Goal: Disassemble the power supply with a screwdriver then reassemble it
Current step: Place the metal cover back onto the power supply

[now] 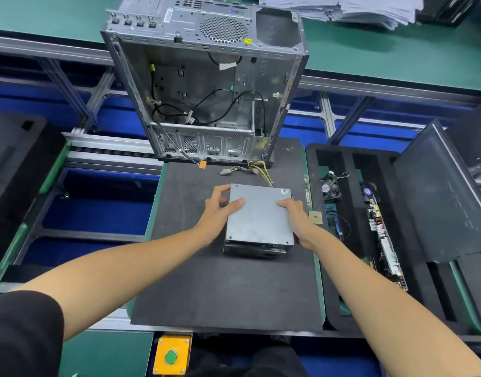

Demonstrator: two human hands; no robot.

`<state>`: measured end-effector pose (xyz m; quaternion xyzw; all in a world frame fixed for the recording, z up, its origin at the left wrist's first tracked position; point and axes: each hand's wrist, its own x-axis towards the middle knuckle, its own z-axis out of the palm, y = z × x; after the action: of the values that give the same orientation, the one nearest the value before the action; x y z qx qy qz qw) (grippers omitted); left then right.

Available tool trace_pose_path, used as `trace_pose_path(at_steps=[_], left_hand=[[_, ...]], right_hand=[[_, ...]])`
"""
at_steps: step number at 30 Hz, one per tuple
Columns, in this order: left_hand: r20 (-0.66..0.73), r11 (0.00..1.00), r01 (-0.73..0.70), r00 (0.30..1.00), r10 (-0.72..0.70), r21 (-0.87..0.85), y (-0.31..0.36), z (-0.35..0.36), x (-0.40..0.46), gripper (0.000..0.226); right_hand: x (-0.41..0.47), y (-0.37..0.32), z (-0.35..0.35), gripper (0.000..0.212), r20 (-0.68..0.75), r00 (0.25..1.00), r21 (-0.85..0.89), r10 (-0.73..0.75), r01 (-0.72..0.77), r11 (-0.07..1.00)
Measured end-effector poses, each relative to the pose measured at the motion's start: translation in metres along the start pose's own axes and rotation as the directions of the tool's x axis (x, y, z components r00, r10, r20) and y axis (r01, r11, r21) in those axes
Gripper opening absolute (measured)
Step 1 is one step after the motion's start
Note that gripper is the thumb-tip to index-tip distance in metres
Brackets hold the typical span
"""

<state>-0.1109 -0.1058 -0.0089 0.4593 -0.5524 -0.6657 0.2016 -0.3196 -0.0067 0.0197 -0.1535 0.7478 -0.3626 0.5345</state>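
Power supply [259, 216], a stiff, likely weighty metal box, sits gripped at both side edges by left hand [217, 210] and right hand [295, 219], fingers curled round it.

Paper stack [339, 8] cut off by top edge; hands [220, 213] hide power supply [259, 216] sides.

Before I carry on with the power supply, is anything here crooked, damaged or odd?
Nothing looks damaged. The power supply sits slightly askew on the black mat, gripped by both hands, its cables trailing loose toward the open case. No screwdriver is in view.
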Motion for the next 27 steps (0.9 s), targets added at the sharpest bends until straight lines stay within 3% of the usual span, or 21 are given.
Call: trace_pose_path(at_steps=[5, 9, 14, 19, 22, 27], left_hand=[[-0.023, 1.0, -0.007, 1.0, 0.006, -0.011, 0.0, 0.007, -0.001, 0.057], [-0.019, 1.0, 0.016, 1.0, -0.016, -0.015, 0.001, 0.011, -0.003, 0.05], [-0.042, 1.0, -0.013, 0.999, 0.012, -0.007, 0.002, 0.011, -0.005, 0.048], [-0.065, 0.999, -0.03, 0.997, 0.033, 0.041, 0.0, 0.01, -0.006, 0.046], [-0.107, 0.986, 0.002, 0.994, 0.016, 0.165, 0.001, 0.006, -0.007, 0.045], [-0.047, 1.0, -0.023, 0.999, 0.024, 0.015, -0.001, 0.009, -0.009, 0.036]], right_hand=[[-0.007, -0.002, 0.002, 0.055, 0.01, 1.0, -0.051, 0.013, -0.013, 0.999], [-0.009, -0.002, 0.0, 0.079, 0.023, 0.998, -0.079, 0.056, -0.054, 0.995], [-0.008, 0.002, 0.002, 0.058, 0.016, 0.999, -0.007, 0.039, -0.039, 0.999], [-0.012, 0.002, 0.003, 0.068, 0.053, 0.998, 0.04, 0.025, -0.028, 0.999], [-0.011, 0.004, 0.002, 0.071, 0.079, 0.997, 0.066, 0.013, -0.018, 0.998], [-0.01, 0.01, 0.006, 0.08, 0.031, 1.0, 0.124, 0.004, -0.008, 0.992]])
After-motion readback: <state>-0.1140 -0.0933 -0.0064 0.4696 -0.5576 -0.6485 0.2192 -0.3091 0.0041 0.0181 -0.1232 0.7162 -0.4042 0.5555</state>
